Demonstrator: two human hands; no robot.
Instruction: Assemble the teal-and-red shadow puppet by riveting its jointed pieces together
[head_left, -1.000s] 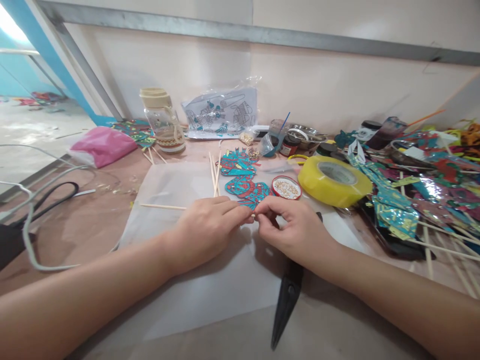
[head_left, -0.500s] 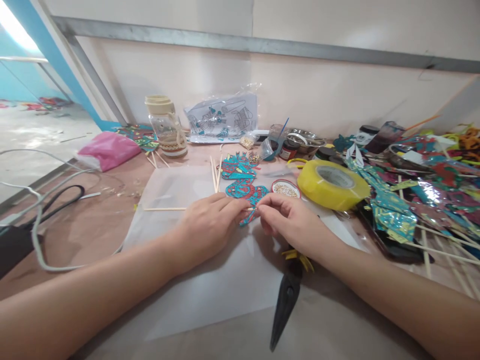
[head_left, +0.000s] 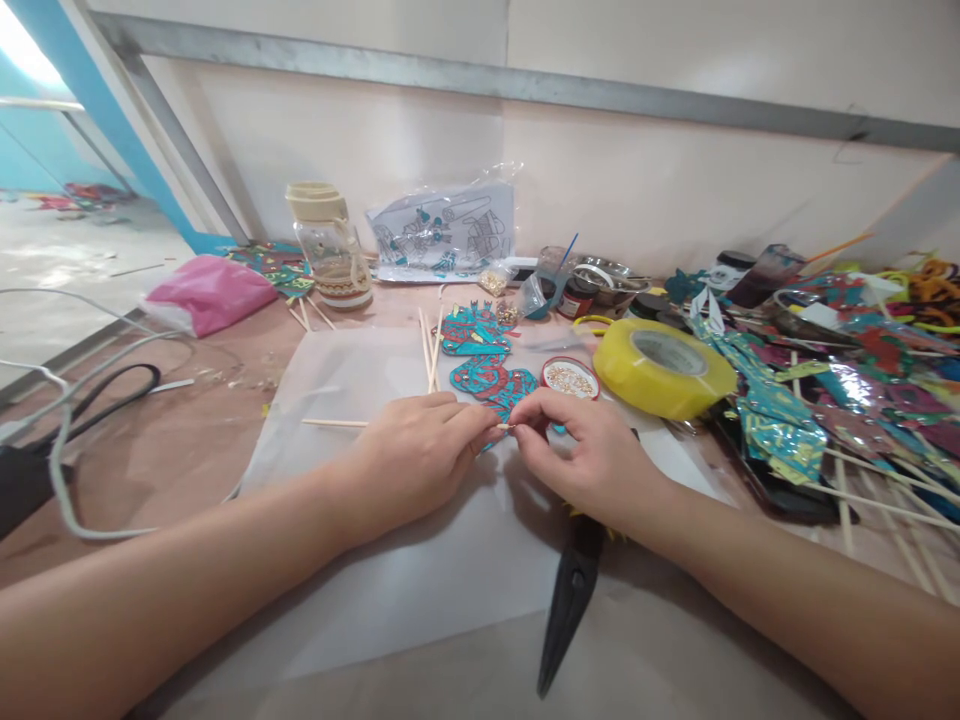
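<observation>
My left hand (head_left: 420, 445) is closed around a thin wooden stick (head_left: 334, 423) that lies crosswise, its left end poking out past the wrist side. At the stick's right tip my right hand (head_left: 581, 440) pinches with thumb and forefinger; whatever small piece sits between them is too small to name. Just behind both hands lies a flat teal-and-red patterned cut-out figure (head_left: 480, 375), partly covered by the fingers. Several loose sticks (head_left: 430, 350) rest against its left side. Below my right hand is a black pointed tool (head_left: 571, 590), shears or pliers, with its handles mostly hidden.
White paper (head_left: 390, 590) covers the work surface. To the right are a dish of small gold bits (head_left: 570, 378), a yellow tape roll (head_left: 664, 365) and piled cut-outs with sticks (head_left: 784, 425). A bottle (head_left: 330, 245) and pink bag (head_left: 210, 292) stand behind left, near cables (head_left: 67, 460).
The stick has shifted to the right, with less of it showing on the left. My right hand has turned slightly and now covers more of the cut-out's lower end.
</observation>
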